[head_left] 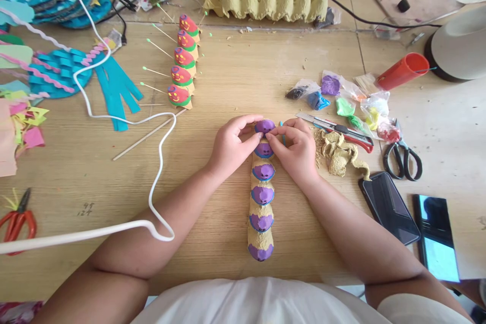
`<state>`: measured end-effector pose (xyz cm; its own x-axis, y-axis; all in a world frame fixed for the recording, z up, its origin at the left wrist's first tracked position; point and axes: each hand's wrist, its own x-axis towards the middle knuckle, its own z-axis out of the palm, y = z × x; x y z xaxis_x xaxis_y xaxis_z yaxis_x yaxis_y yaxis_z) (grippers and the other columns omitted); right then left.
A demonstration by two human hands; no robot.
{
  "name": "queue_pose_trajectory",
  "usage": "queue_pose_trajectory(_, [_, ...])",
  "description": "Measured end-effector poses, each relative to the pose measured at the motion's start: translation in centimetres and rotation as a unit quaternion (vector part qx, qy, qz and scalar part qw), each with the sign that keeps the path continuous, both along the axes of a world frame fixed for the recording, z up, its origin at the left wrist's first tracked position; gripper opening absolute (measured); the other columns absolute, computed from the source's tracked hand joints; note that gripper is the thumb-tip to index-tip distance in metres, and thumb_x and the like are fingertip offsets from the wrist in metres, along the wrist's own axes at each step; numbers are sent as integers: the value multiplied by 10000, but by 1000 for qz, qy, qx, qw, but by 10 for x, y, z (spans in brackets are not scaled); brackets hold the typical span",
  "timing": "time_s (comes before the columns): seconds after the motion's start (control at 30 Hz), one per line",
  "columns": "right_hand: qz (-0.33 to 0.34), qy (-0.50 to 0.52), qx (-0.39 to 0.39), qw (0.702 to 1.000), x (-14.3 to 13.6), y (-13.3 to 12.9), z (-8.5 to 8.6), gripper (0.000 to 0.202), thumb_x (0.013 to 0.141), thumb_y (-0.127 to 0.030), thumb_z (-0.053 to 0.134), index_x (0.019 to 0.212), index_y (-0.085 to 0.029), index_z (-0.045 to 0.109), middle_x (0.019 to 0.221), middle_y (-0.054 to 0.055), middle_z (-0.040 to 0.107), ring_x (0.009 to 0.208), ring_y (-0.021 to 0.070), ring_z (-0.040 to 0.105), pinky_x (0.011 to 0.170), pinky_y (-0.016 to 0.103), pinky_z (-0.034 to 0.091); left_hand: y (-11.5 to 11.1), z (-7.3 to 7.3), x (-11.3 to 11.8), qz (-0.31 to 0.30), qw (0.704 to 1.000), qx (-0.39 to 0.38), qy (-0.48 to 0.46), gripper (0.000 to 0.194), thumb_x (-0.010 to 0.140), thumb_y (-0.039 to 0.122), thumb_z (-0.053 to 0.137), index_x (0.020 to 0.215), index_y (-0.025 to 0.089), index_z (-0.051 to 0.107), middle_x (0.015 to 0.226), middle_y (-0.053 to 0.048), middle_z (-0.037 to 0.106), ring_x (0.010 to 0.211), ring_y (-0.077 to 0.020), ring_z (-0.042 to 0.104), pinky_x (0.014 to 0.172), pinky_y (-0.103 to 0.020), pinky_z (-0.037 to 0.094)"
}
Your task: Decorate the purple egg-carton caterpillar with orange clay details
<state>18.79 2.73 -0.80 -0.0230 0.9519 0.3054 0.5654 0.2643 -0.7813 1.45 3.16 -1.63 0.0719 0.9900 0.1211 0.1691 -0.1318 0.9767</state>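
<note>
A strip of egg carton cups (261, 208) lies lengthwise in front of me. Each cup has a purple patch with small dark face marks, and blue edging shows on most of them. My left hand (236, 143) grips the farthest cup (265, 126) from its left side, thumb against the front. On the right of that cup, my right hand (298, 148) has thumb and forefinger closed at its edge. A thin blue clay strand (283, 133) sticks up by the right fingers; its other end is hidden.
Red-and-green carton faces (179, 95) with green-tipped sticks stand far left. On the right lie a utility knife (341, 130), carton scraps (337, 154), scissors (402, 157), clay bags (345, 106) and a phone (389, 207). A white cable (161, 149) crosses the left.
</note>
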Motion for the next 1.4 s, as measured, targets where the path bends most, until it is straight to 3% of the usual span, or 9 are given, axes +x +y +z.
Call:
queue_pose_trajectory(0.6, [0, 21, -14, 1000, 1, 1, 1, 60, 860, -262, 763, 819, -236, 799, 834, 25, 633, 813, 205, 605, 803, 392, 519, 1, -2, 0, 4, 1000, 2, -1, 338, 863, 150, 696, 1195, 204, 726, 1254, -79, 771, 1158, -218, 742, 1053, -361, 603])
queue_pose_trajectory(1.03, [-6, 23, 2, 1000, 1, 2, 0, 68, 849, -248, 770, 802, -225, 726, 804, 18, 632, 780, 198, 572, 767, 377, 505, 1, -3, 0, 4, 1000, 2, 1, 347, 855, 151, 705, 1196, 209, 728, 1256, -78, 771, 1166, -225, 739, 1066, -372, 598])
queue_pose_trajectory(1.4, [-16, 43, -7, 999, 2, 1, 1, 70, 887, -225, 625, 905, -224, 693, 806, 13, 597, 779, 195, 563, 755, 360, 486, 1, -2, 0, -2, 1000, -5, -4, 353, 856, 166, 718, 1206, 214, 730, 1243, -77, 776, 1157, -225, 743, 1066, -374, 597])
